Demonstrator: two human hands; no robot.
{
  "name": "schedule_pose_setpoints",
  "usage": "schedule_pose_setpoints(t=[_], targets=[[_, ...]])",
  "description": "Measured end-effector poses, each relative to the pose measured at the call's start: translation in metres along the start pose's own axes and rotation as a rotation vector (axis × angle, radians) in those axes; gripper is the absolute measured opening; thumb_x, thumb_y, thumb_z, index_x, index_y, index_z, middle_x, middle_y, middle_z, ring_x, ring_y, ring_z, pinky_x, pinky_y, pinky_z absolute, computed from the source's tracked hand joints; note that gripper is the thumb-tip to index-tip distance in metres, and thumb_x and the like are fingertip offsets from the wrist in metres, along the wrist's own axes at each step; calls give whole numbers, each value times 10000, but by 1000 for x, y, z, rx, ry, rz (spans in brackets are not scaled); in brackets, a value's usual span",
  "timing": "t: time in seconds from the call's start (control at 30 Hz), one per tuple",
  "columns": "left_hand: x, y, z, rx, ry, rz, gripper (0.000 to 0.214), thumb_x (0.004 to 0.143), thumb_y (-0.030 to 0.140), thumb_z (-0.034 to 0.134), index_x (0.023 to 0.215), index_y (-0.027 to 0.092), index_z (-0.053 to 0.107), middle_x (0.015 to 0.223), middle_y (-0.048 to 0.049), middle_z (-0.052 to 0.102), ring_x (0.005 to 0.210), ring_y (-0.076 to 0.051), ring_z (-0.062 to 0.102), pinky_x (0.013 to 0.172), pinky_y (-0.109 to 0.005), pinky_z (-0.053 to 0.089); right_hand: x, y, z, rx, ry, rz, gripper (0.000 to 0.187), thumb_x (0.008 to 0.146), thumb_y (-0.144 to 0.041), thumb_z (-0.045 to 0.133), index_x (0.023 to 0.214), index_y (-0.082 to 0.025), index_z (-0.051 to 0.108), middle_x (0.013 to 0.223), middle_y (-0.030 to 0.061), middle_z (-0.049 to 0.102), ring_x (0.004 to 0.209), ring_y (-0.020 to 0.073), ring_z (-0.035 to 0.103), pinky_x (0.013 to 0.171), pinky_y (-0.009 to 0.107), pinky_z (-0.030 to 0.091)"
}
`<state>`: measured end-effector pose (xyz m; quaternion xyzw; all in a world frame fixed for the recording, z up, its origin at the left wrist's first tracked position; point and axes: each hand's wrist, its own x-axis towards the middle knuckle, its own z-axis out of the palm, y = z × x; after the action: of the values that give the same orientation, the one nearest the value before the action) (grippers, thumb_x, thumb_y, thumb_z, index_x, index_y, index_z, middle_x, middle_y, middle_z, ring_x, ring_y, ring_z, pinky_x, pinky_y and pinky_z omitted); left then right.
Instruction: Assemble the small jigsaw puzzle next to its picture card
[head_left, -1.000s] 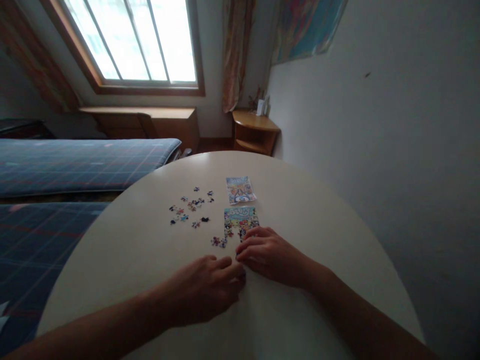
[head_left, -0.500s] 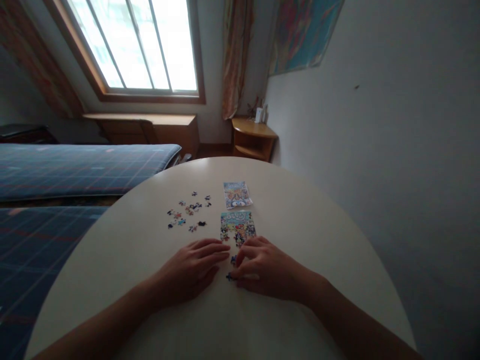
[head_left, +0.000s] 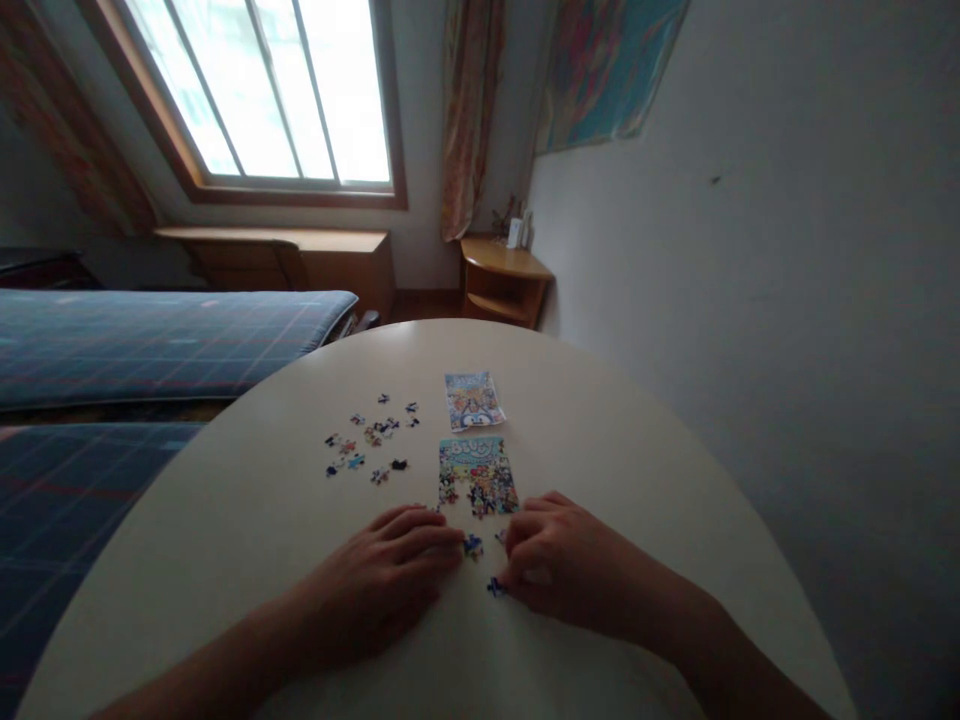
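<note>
A partly built colourful jigsaw puzzle [head_left: 477, 473] lies on the round white table [head_left: 637, 470]. Just beyond it lies a small picture card [head_left: 472, 399]. My left hand [head_left: 382, 583] rests flat on the table, fingers stretched toward a small cluster of joined pieces [head_left: 472, 546]. My right hand [head_left: 574, 570] sits just below the puzzle, fingers curled, its thumb and fingertips pressed on a dark blue piece [head_left: 495, 587]. Several loose pieces [head_left: 367, 440] are scattered to the left of the puzzle.
Two blue plaid mattresses [head_left: 150, 335] lie left of the table. A wooden corner shelf [head_left: 504, 280] stands against the wall at the back. A window [head_left: 262, 90] and a curtain [head_left: 465, 110] are behind. A grey wall [head_left: 787, 250] runs along the right.
My right hand has shifted right and toward me, dragging a dark blue piece along. My left hand has moved up beside the puzzle and flattened. The view has tilted slightly, so the puzzle sits lower.
</note>
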<state>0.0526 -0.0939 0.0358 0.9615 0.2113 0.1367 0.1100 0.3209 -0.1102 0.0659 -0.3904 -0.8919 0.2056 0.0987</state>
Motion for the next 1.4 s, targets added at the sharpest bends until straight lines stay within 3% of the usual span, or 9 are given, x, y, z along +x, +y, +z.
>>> schedule_pose_setpoints(t=[0.13,0.3,0.67,0.87,1.1,1.4], targets=[[1,3,-3,-25,-44,11,491,893,147,542,1377,217,486,1439,-77,539,1331,-264,478,1126,-487,395,-4,2,-4,51,-8,37,225,736,-98,731,814,-309,755,847,-68,726,813,113,644,917,313,365],[6,11,-7,-43,-137,29,563,895,180,544,1442,210,414,1461,-70,520,1369,-281,443,1157,-506,349,-4,0,-7,52,-33,46,220,767,-104,709,846,-303,756,901,-48,744,855,129,661,903,312,393],[11,3,0,-104,79,9,299,924,117,487,1190,211,584,1161,-51,681,1138,-215,579,1070,-413,439,-1,4,-4,15,-8,107,206,769,-86,693,857,-266,739,864,-22,734,808,140,652,829,289,438],[13,-1,1,-120,103,-11,248,943,100,463,1127,190,601,1127,-57,671,1078,-203,571,978,-380,497,1,1,0,15,-8,60,121,798,-138,689,864,-237,711,852,-10,713,786,143,639,783,276,440],[8,-9,1,-63,98,5,351,921,86,482,1232,206,595,1215,-69,665,1161,-221,558,1002,-416,502,7,1,9,-52,11,45,44,834,-186,702,860,-220,691,851,-1,705,779,152,636,757,288,419],[-3,-21,-4,-106,183,-90,277,957,115,471,1150,218,643,1169,-77,669,1116,-194,587,967,-368,516,14,-1,17,-82,31,28,93,835,-257,737,882,-215,668,886,4,705,835,167,636,783,306,390]])
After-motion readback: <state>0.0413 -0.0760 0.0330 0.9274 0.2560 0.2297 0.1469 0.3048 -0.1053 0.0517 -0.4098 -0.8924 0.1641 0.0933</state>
